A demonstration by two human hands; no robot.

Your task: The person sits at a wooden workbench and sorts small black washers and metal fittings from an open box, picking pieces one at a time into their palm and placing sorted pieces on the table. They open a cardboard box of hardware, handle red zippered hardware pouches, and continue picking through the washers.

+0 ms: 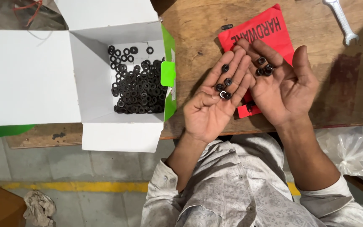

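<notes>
Over the wooden bench [198,25], both hands were palm-up and flat, fingers spread, gripping nothing. Left hand [215,105] carried about five small black nuts [224,82] along its fingers; right hand [284,90] carried a cluster of roughly four more [264,67] at the finger bases. Fingertips of the two hands touched. Bulk stock sat in the open white carton [93,59] at left: a heap of black rings [137,86] filling its lower half. My read: only a handful pulled out, most of the lot untouched. Red hardware packet [259,29] lay under the hands, lower part covered. Wrench [343,21] cut off at the top edge. Couldn't tell nuts from washers in the carton, nor exact counts on the palms.
</notes>
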